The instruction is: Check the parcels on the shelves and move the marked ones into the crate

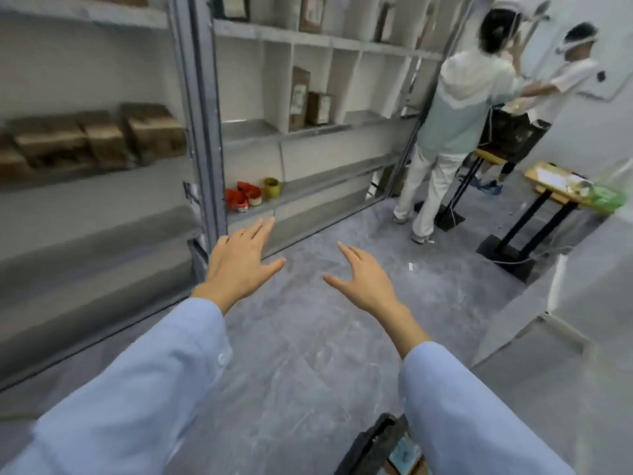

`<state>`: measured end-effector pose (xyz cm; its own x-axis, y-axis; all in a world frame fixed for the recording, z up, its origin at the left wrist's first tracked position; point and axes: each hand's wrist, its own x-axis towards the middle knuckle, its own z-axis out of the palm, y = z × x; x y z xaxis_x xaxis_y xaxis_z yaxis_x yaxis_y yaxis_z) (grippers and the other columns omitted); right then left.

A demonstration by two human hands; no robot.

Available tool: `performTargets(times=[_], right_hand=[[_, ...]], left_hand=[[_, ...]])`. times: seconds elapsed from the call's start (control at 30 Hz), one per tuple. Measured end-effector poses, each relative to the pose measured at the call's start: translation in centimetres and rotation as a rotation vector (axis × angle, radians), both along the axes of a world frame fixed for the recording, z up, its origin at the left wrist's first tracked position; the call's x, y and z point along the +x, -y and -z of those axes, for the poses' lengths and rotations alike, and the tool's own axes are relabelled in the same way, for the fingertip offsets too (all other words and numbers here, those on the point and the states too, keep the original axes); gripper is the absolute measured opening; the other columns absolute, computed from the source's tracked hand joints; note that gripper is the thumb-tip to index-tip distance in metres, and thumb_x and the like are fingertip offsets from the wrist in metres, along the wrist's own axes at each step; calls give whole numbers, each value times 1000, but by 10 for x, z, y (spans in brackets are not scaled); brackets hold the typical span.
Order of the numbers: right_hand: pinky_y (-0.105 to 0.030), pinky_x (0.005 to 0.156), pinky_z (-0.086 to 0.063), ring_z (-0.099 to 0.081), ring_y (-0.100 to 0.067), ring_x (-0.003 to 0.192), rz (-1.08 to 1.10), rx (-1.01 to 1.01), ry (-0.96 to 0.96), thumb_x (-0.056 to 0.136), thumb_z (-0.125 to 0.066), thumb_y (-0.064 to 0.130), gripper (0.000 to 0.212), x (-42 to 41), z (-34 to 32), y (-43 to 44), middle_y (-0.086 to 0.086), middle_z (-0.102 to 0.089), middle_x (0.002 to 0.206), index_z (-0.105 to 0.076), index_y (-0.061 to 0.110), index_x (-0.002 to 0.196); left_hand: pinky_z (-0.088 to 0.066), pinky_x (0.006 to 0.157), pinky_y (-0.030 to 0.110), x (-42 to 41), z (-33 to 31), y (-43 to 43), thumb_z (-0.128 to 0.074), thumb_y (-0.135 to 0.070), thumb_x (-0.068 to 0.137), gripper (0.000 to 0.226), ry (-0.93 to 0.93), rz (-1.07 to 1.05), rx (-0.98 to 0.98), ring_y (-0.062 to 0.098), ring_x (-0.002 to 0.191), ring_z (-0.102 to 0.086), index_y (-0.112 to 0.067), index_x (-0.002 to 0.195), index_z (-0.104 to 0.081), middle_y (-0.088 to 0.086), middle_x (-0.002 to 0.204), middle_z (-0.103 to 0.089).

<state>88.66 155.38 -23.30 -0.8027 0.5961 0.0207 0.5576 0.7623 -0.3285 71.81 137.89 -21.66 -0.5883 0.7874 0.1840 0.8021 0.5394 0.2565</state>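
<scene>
Both my hands reach forward over the grey floor, fingers straight and spread, holding nothing. My left hand point(239, 255) hovers in front of the grey shelf post point(202, 132); my right hand point(363, 279) is a little to its right. Brown cardboard parcels point(99, 135) lie in a row on the near shelf at the left. Two more parcels point(308, 101) stand upright in a compartment of the farther shelf unit. At the bottom edge, part of a black crate point(370, 443) shows beside my right sleeve, with something blue inside it.
Red packets point(243, 197) and a yellow tin point(271, 188) sit on the low shelf. Two people point(459, 108) stand at the far right beside a black crate point(510, 132) on a stool. A small wooden table point(548, 180) with black legs stands nearby.
</scene>
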Motion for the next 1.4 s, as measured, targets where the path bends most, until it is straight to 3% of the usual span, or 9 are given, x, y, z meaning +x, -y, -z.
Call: performTargets(times=[0.3,0.4,0.6,0.87,1.4], right_hand=[[-40,119,-25,-20,-23,149,-519,51,-119,89,-52,65,82,-196,-118,149,0,-25,161,-18,30,156],[-40,119,-22,-14,-22,150,-668,62,-188,91,-51,64,81,-240,-158,209,2,-20,163,-17,31,156],[-40,117,-26,-21,-21,148,-869,64,-317,91,-53,61,78,-296,-216,307,2,-27,161,-20,32,156],[-42,117,-28,-20,-19,148,-953,81,-391,92,-53,60,78,-372,-256,380,4,-24,161,-17,33,156],[-40,112,-34,-29,-20,144,-791,96,-485,92,-56,57,73,-569,-281,443,2,-36,155,-27,31,153]], left_hand=[[-23,114,39,-97,-113,231,-44,-61,93,79,-105,-543,81,20,145,-26,-30,156,-9,-5,163,-15],[-24,112,37,-108,-151,303,-46,-61,92,79,-165,-715,101,20,143,-28,-30,156,-12,-5,163,-17],[-26,113,40,-120,-209,406,-46,-64,92,80,-264,-916,97,18,144,-28,-28,156,-15,-4,162,-20],[-24,115,39,-183,-249,472,-46,-64,92,81,-362,-941,79,18,145,-25,-28,156,-14,-4,163,-16],[-21,115,37,-384,-278,535,-46,-65,91,81,-424,-805,120,14,146,-24,-30,156,-14,-8,162,-17]])
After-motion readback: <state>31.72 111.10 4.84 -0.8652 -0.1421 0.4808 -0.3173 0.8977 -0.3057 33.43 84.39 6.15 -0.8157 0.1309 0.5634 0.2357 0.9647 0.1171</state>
